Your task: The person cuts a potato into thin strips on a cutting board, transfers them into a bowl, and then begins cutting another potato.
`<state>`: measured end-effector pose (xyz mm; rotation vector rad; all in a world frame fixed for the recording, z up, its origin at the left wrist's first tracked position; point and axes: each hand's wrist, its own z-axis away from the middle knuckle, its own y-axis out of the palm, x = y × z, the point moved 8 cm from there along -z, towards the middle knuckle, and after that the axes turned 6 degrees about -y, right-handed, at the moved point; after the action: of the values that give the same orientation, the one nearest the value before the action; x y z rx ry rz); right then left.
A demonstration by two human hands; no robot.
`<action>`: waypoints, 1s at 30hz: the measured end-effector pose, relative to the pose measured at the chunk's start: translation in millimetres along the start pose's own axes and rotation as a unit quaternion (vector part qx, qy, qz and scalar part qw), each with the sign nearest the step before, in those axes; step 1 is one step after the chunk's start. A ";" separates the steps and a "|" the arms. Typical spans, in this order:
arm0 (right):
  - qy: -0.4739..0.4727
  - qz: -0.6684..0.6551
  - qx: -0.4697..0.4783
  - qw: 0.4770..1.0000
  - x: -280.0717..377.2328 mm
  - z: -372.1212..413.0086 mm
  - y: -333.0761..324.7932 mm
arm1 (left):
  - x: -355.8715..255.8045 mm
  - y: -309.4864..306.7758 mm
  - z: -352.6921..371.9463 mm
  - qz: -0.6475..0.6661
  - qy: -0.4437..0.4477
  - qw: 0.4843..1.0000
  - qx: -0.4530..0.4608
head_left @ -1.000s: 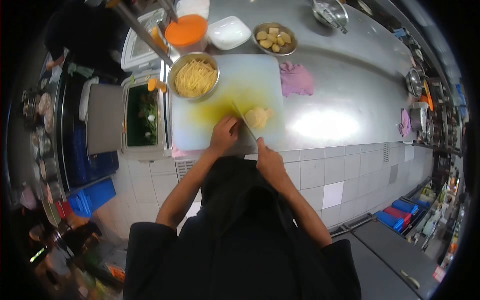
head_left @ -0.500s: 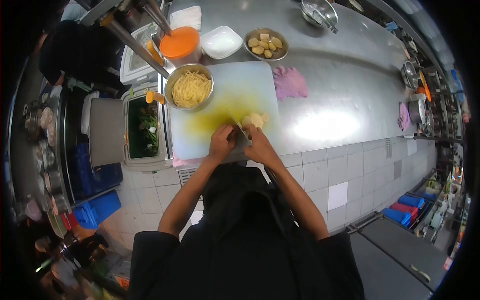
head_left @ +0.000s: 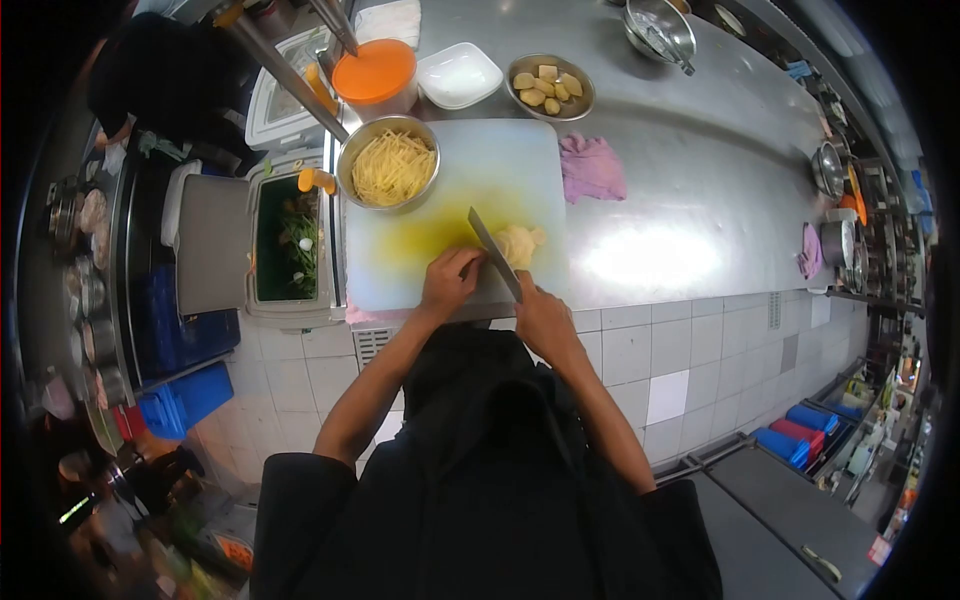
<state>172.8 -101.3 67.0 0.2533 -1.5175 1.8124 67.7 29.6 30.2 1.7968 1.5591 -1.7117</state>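
My right hand (head_left: 541, 312) is wrapped round the handle of a knife (head_left: 490, 245), whose blade points up and to the left over the cutting board (head_left: 480, 150). Beside the blade on its left, my left hand (head_left: 453, 279) has its fingers bent together; whatever they hold is too small to make out. Pale yellow sliced pieces (head_left: 520, 244) lie in a pile just right of the blade. A metal bowl of thin pale yellow strips (head_left: 393, 168) stands on the board's upper left corner.
Behind the board are an orange-lidded tub (head_left: 375, 72), a white dish (head_left: 460, 76) and a bowl of peeled pieces (head_left: 549, 87). A pink cloth (head_left: 592, 168) lies right of it. An open bin (head_left: 286, 245) stands left. Another person (head_left: 150, 80) is at upper left.
The knife and my right hand have moved slightly right and down, with more of the blade in view. My left hand is now a little apart from my right. The whole view has shifted slightly.
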 end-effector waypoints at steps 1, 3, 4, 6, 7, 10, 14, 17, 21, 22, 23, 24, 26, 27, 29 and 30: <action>0.025 0.012 0.025 0.999 -1.8 4.7 0.8 | 1.6 -0.6 -0.2 -0.001 -0.002 1.000 -0.002; 0.015 0.007 0.005 1.000 -4.2 14.1 0.6 | -6.2 -1.9 0.5 -0.020 0.043 0.999 -0.004; 0.005 0.001 -0.018 1.000 -4.5 15.6 -1.8 | -6.5 -2.2 0.5 -0.021 0.040 0.999 -0.006; -0.003 -0.017 -0.024 1.000 -3.9 17.1 0.4 | -4.9 -2.3 4.5 -0.023 0.025 0.999 -0.003; -0.011 -0.033 -0.033 0.999 -3.4 17.3 -0.1 | -4.6 -3.1 5.1 -0.024 0.023 0.999 -0.004; -0.032 -0.046 -0.054 0.997 -4.7 17.9 2.2 | -6.6 -1.1 3.1 -0.028 0.033 0.999 0.018; -0.022 -0.059 -0.044 0.997 -6.7 19.2 2.5 | -11.8 -1.3 0.7 -0.032 0.049 0.998 0.011; -0.016 -0.074 -0.048 0.996 -0.8 24.4 -8.9 | -12.5 1.1 -1.1 -0.034 0.044 0.998 0.017; 0.052 -0.113 -0.134 0.983 -14.3 35.0 -38.8 | -12.4 3.0 -5.0 -0.051 0.058 0.997 0.023; 0.073 -0.137 -0.166 0.974 -22.0 38.1 -47.0 | -12.5 3.0 -6.1 -0.050 0.058 0.997 0.024; 0.075 -0.137 -0.166 0.974 -27.1 38.5 -50.6 | -12.1 2.9 -7.4 -0.046 0.054 0.997 0.024; 0.085 -0.123 -0.178 0.973 -34.3 39.0 -56.0 | -11.8 3.8 -9.3 -0.042 0.052 0.997 0.026; 0.090 -0.105 -0.192 0.972 -46.6 40.3 -66.1 | -13.5 8.0 -15.1 -0.036 0.045 0.998 0.028; 0.093 -0.104 -0.195 0.971 -52.8 40.6 -67.9 | -14.1 9.8 -18.0 -0.033 0.035 0.998 0.028; 0.094 -0.095 -0.203 0.970 -61.5 39.0 -70.3 | -34.1 24.4 -27.3 -0.083 0.071 0.992 0.065; 0.104 -0.062 -0.198 0.973 -63.1 36.8 -72.3 | -44.5 37.2 -28.8 -0.136 0.103 0.980 0.098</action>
<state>252.6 -159.2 95.9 -0.0356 -1.6316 1.3570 123.9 12.1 57.3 1.9888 1.8519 -1.9102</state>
